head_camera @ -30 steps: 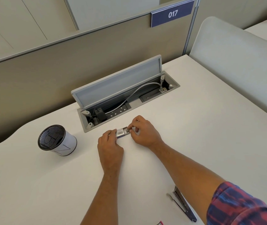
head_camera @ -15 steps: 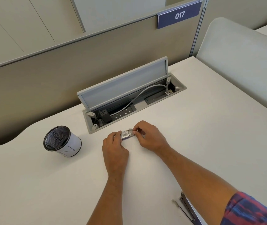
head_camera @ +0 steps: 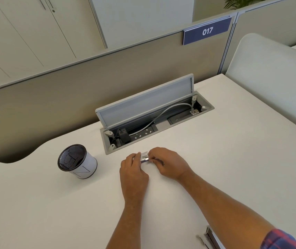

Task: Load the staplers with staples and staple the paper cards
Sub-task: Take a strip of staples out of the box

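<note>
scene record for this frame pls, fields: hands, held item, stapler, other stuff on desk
left hand: grips the left end of the staple box
right hand: pinches the box's right end
staple box: small, held between both hands, low over the desk
stapler: opened, at the near right edge, untouched
mesh cup: left of the hands
cable hatch: lid up, behind the hands

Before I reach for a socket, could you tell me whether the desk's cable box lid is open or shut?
Open: the cable box lid stands raised at the back, exposing the grey cable and black plug inside.
</note>
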`<move>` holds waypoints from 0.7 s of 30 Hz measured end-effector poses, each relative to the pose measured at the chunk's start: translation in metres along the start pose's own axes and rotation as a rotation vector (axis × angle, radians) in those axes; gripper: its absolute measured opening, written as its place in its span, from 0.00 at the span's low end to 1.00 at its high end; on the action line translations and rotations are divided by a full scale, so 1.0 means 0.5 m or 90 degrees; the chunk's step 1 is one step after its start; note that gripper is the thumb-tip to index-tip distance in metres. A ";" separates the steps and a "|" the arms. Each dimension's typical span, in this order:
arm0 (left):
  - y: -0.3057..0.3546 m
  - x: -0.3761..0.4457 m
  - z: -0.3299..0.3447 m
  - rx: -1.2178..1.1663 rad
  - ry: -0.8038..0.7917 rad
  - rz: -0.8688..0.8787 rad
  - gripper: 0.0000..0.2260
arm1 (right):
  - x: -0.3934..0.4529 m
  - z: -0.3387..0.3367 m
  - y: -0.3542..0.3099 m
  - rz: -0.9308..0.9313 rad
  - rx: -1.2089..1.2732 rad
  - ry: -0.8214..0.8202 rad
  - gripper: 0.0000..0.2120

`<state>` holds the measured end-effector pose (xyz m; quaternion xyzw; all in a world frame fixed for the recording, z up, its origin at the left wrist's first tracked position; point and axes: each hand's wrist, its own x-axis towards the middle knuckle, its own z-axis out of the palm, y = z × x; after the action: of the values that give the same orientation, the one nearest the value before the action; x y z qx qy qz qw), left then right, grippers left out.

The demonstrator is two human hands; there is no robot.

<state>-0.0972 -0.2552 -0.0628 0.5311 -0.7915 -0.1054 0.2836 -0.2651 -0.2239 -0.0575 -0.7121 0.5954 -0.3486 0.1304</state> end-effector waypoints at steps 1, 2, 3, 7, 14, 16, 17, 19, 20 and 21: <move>0.002 -0.001 -0.001 0.002 0.001 -0.003 0.22 | -0.001 0.001 0.001 -0.001 0.005 0.001 0.05; 0.003 -0.003 -0.002 0.003 0.000 -0.002 0.22 | -0.003 0.004 0.004 0.001 0.013 -0.002 0.05; 0.005 -0.004 -0.003 0.004 -0.002 0.000 0.22 | -0.004 0.006 0.007 0.006 0.022 -0.008 0.06; 0.014 -0.002 -0.012 0.002 -0.016 -0.041 0.25 | -0.002 0.012 0.015 0.028 0.030 -0.007 0.06; 0.000 -0.030 -0.016 -0.037 -0.078 -0.115 0.43 | -0.016 0.005 0.010 0.051 0.042 0.051 0.03; -0.004 -0.037 -0.027 -0.020 -0.093 -0.139 0.50 | -0.007 -0.014 0.002 0.132 0.125 0.081 0.04; -0.003 -0.045 -0.039 -0.024 -0.122 -0.149 0.52 | -0.004 -0.023 0.001 0.180 0.169 0.104 0.06; 0.017 -0.061 -0.078 0.010 -0.180 -0.141 0.49 | -0.007 -0.043 -0.008 0.266 0.236 0.118 0.08; 0.026 -0.068 -0.098 0.021 -0.206 -0.139 0.47 | -0.013 -0.054 -0.015 0.294 0.257 0.114 0.07; 0.034 -0.077 -0.117 0.016 -0.233 -0.149 0.45 | -0.023 -0.063 -0.024 0.319 0.277 0.117 0.07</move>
<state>-0.0671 -0.2057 -0.0198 0.5951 -0.7638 -0.2224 0.1141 -0.2769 -0.2027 -0.0315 -0.4648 0.6730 -0.4869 0.3066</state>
